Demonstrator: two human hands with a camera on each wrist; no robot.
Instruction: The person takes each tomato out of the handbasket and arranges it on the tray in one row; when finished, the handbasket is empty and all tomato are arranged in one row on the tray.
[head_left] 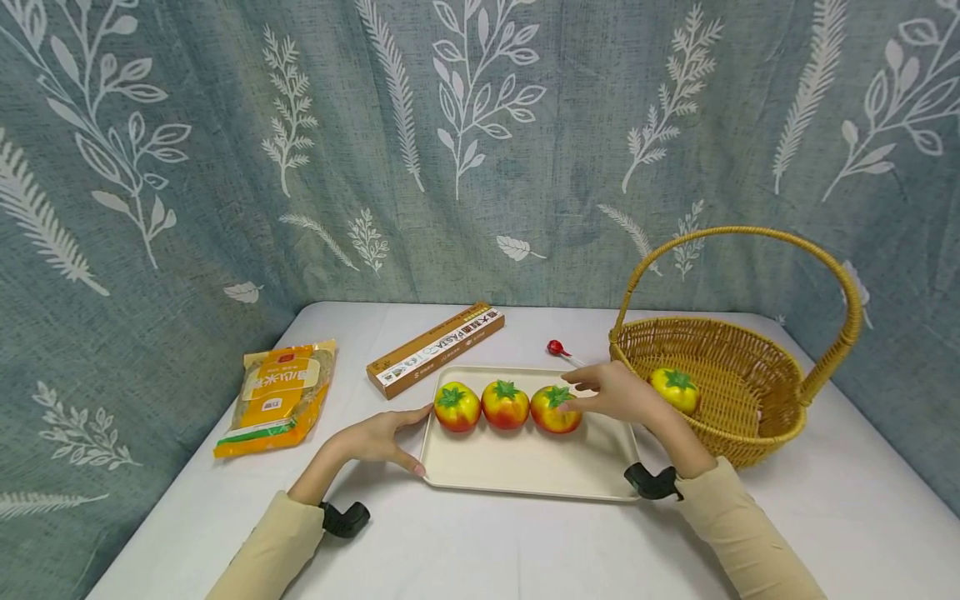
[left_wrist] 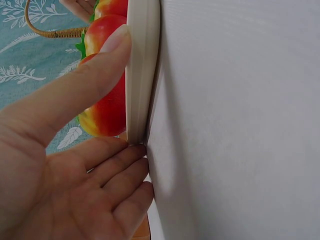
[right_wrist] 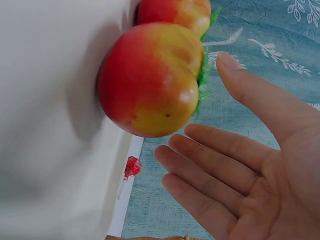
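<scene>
Three red-and-yellow tomatoes with green leafy tops sit in a row along the far side of a cream tray [head_left: 525, 462]: a left one [head_left: 457, 408], a middle one [head_left: 505, 406] and a right one [head_left: 553, 410]. My left hand [head_left: 378, 435] is at the tray's left edge, thumb at the rim near the front corner and fingertips against the side [left_wrist: 142, 100]. Around the right tomato [right_wrist: 150, 80] my right hand [right_wrist: 235, 165] is spread, with thumb and fingers apart and a gap showing between them and the fruit in the right wrist view.
A wicker basket [head_left: 780, 367] with a tall handle stands at the right, with another tomato [head_left: 675, 390] inside. Behind the tray lie a pasta box [head_left: 438, 348] and a red lollipop [head_left: 556, 347]. An orange grain bag [head_left: 281, 396] lies at the left.
</scene>
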